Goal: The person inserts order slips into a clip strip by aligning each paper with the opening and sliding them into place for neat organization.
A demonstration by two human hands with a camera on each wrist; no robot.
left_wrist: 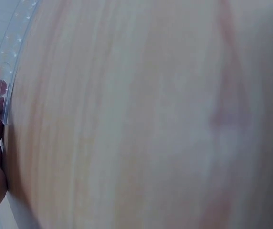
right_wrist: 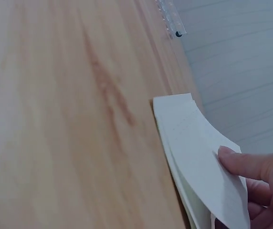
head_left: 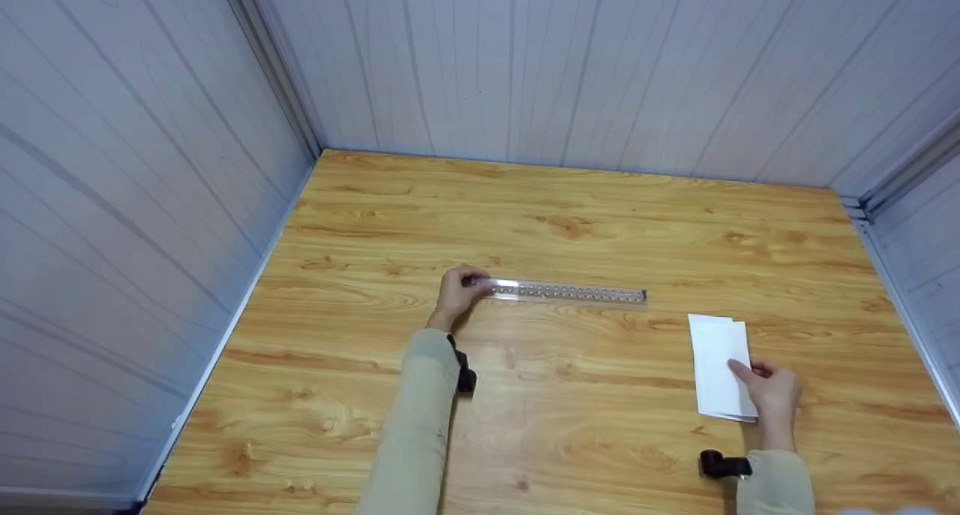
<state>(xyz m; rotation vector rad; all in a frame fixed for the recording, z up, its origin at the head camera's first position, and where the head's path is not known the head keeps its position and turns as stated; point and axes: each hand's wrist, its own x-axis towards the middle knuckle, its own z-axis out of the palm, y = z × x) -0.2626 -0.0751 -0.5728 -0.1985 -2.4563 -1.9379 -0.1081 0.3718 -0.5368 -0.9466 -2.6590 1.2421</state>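
Note:
In the head view, a long narrow strip of clear plastic with rows of small shiny round spots lies across the middle of the table. My left hand pinches its left end, thumb on top and fingers beneath, as the left wrist view also shows at the strip's end. To the right is a folded sheet or small stack of white paper. My right hand grips its right edge, the thumb on the upper face. In the right wrist view the paper layers bow and stand slightly apart.
The wood-grain table is walled by white panels at the back, the left and the right. A black wrist camera sits on the left sleeve and another on the right.

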